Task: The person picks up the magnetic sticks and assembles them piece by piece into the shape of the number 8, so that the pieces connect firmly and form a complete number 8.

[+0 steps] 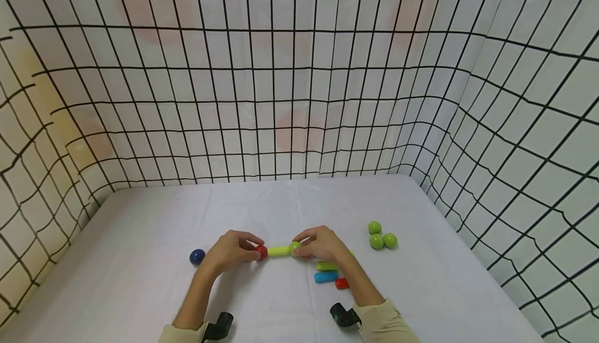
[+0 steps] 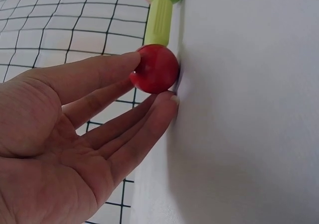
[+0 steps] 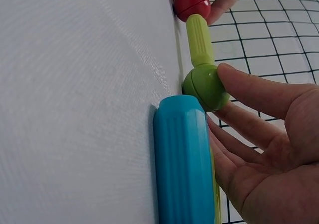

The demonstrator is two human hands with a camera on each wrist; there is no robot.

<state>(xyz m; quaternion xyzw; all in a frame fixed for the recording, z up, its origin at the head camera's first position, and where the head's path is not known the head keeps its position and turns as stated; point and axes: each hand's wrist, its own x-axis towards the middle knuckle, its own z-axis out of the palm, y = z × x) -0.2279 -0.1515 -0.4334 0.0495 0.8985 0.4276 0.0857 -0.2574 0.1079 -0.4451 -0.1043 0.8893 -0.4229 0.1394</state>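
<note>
In the head view a short yellow-green rod [image 1: 278,251] lies between a red ball [image 1: 261,252] and a green ball [image 1: 294,249], joined end to end in one line. My left hand [image 1: 232,252] pinches the red ball, with the thumb on one side and fingertips on the other, as the left wrist view shows. At the opposite end my right hand [image 1: 322,245] holds the green ball between thumb and fingers. The rod's ribbed side shows in the right wrist view. This row sits at the white tabletop, close to its surface.
A dark blue ball [image 1: 197,256] rests left of my left hand. Beneath my right forearm lie a green rod [image 1: 327,266], a blue rod [image 1: 326,277] and a partly hidden red rod [image 1: 342,283]. Three green balls [image 1: 376,241] cluster farther right. Black netting [image 1: 292,101] surrounds the table's back and sides.
</note>
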